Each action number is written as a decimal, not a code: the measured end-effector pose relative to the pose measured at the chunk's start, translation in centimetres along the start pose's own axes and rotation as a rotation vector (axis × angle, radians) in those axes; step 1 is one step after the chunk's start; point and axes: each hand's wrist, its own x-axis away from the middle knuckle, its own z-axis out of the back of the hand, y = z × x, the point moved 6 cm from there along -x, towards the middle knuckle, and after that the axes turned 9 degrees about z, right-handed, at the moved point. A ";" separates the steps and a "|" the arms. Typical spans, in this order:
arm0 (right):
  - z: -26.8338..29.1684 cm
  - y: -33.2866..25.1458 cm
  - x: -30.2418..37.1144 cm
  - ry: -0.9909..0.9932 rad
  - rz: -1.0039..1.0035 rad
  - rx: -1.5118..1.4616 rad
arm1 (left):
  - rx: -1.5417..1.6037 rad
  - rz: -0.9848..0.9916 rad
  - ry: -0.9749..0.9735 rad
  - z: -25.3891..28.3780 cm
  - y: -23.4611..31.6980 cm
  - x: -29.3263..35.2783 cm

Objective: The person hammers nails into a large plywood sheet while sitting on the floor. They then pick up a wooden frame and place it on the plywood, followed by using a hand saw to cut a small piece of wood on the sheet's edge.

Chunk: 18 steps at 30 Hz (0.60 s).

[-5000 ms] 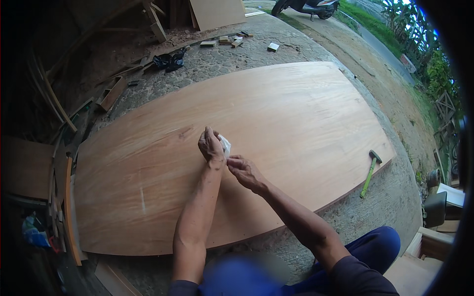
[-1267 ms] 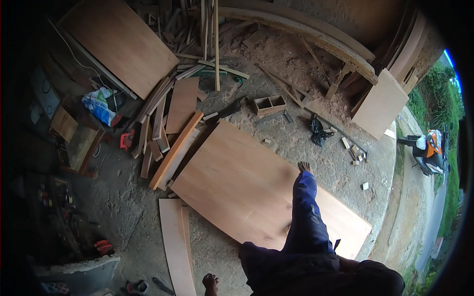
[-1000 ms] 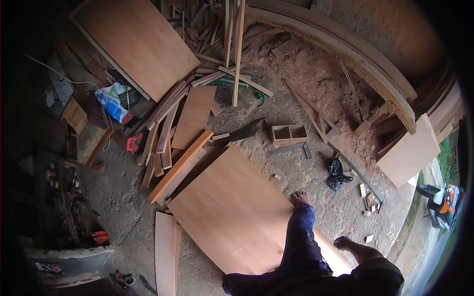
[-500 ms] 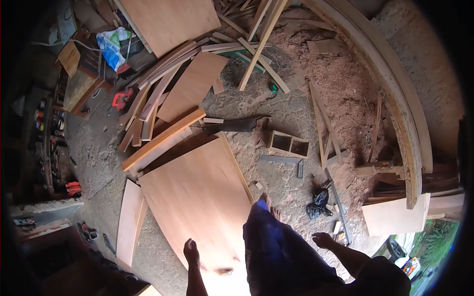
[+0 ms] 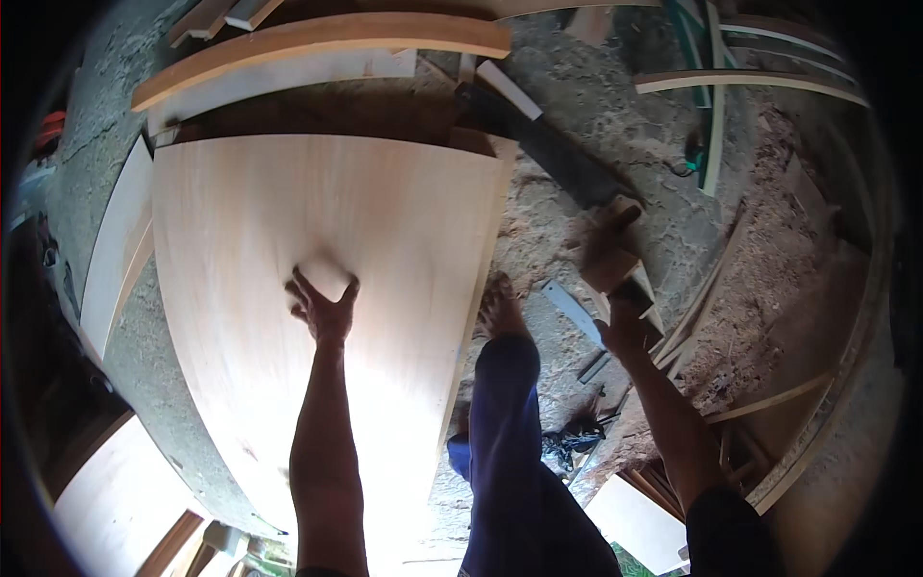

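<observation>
A large pale plywood panel with a rounded edge lies on the dirt floor. My left hand rests flat on it, fingers spread, holding nothing. My right hand reaches out to the right of the panel and touches a small wooden box on the ground; blur hides whether its fingers grip the box. Between the arms, my leg in blue trousers ends in a bare foot at the panel's right edge.
A dark flat blade with a pale handle lies past the panel's far corner. Long curved wooden strips lie beyond it, more strips to the right. A pale board lies left. A dark rag sits by my leg.
The view has dropped from high above the yard to close over the panel. My left hand has come down flat on the panel, and my right arm has stretched out to the wooden box.
</observation>
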 end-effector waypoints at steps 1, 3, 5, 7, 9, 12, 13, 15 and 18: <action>-0.6 0.1 -2.3 0.035 0.035 0.106 | -0.002 -0.041 0.029 -0.2 -0.3 -0.3; -4.1 1.4 -3.0 -0.030 -0.016 0.161 | -0.028 0.067 -0.102 -1.2 1.3 0.4; -7.3 4.1 -2.5 -0.143 -0.125 0.081 | -0.002 0.078 -0.099 -1.2 2.3 1.0; -8.0 7.0 0.0 0.006 -0.051 0.090 | 0.021 0.064 -0.098 -1.4 2.4 1.2; -7.8 9.0 -0.2 -0.086 -0.016 -0.015 | 0.051 0.050 -0.037 -1.1 1.5 0.9; -3.9 8.7 -1.3 0.101 -0.136 0.049 | 0.041 0.051 -0.040 -0.6 1.4 0.9; -4.0 9.9 -1.7 0.069 -0.158 0.073 | 0.027 0.061 -0.070 -0.6 1.8 1.1; -4.6 13.9 -2.6 -0.001 -0.208 0.121 | 0.011 0.091 -0.106 -0.5 2.5 1.1; -4.5 17.1 -6.1 0.124 -0.223 0.198 | 0.034 0.072 -0.066 -0.7 1.8 1.0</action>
